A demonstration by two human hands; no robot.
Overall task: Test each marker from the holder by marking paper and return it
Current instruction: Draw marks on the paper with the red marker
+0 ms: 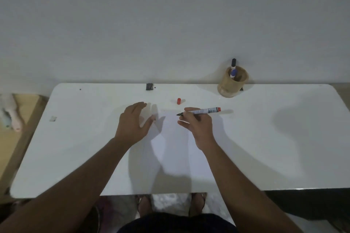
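White table [75,147] against a plain grey wall; paper [176,143] lies on it. Right hand [198,126] keeps a closed grip on an uncapped red-ended marker [200,111]; left hand [132,123] spread open, empty.

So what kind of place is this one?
Probably a home desk corner: a white table against a bare wall, a wooden holder with markers, and paper.

No legible txt anywhere; print on marker [203,111] label too blurred to read.
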